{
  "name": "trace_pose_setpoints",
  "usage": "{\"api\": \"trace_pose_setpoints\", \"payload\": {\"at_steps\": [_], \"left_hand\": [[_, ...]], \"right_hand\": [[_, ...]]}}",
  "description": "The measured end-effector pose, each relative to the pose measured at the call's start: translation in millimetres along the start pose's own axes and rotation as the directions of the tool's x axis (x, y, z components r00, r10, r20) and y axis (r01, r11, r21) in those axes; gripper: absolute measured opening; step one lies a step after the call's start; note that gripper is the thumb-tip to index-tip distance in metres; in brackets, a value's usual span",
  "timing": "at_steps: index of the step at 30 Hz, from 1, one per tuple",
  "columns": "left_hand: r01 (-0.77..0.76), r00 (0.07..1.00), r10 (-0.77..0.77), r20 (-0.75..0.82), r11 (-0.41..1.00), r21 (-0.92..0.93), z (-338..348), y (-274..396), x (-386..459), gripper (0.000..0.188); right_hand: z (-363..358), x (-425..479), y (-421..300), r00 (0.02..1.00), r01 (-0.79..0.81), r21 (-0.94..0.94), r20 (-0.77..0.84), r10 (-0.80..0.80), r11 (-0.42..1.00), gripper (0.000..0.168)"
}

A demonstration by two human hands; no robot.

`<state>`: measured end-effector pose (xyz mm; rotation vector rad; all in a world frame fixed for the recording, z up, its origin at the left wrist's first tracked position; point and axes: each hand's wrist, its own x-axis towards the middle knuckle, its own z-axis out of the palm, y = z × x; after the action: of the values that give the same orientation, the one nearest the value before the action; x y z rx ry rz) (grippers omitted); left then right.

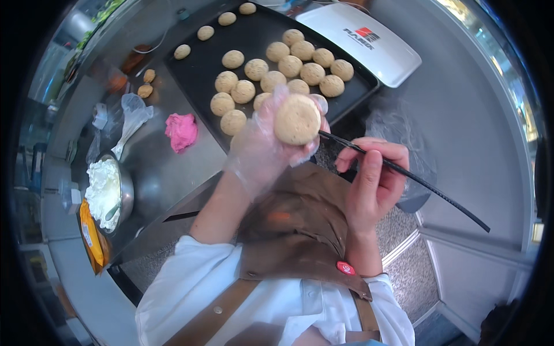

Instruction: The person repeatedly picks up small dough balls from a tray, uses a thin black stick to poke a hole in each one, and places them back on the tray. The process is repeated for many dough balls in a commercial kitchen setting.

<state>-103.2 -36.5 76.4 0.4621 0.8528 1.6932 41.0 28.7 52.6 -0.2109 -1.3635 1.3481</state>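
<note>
A round, pale baked bun (297,120) sits in my left hand (264,147), which wears a clear plastic glove. Bare of any glove, my right hand (374,177) grips a thin black stick (415,178) between thumb and fingers. The stick's tip meets the right edge of the bun; whether it goes inside cannot be told. Behind my hands lies a black baking tray (194,82) with several similar buns, most of them grouped at its middle and right, and a row of smaller ones (205,33) along its left side.
Left on the steel table are a pink dough lump (181,132), a piping bag (132,119), two small brown balls (145,91), a metal bowl of white cream (104,194) and a yellow packet (91,235). A white tray (389,56) overlaps the baking tray's right side. Clear plastic (402,129) hangs at right.
</note>
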Motion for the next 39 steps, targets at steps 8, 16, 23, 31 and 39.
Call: {"api": "trace_pose_setpoints", "payload": {"at_steps": [8,16,23,31,39], "left_hand": [[0.08,0.993,-0.077,-0.093,0.997,0.019,24.6,-29.6,-12.1,0.041],[0.017,0.99,-0.004,-0.14,0.996,0.09,32.9,-42.2,-12.9,0.037],[-0.024,0.996,0.034,-0.079,0.992,0.121,26.9,-49.2,-7.9,0.036],[-0.022,0.988,0.041,-0.147,0.991,0.13,31.9,-51.0,-5.5,0.034],[-0.025,0.995,0.033,-0.092,0.996,0.088,24.1,-52.4,0.0,0.034]], "right_hand": [[-12.7,-19.4,-12.1,0.999,-0.009,-0.124,0.048,0.016,0.992,0.008],[-13.5,-21.5,-3.5,0.999,0.016,-0.276,0.041,-0.005,0.961,0.004],[-15.9,-21.7,-6.0,0.989,-0.13,-0.108,0.051,0.136,0.986,0.002],[-9.0,-25.7,1.2,0.985,-0.168,-0.141,-0.075,0.158,0.976,0.003],[-14.4,-20.7,7.8,0.997,-0.072,-0.223,0.011,0.077,0.972,0.001]]}}
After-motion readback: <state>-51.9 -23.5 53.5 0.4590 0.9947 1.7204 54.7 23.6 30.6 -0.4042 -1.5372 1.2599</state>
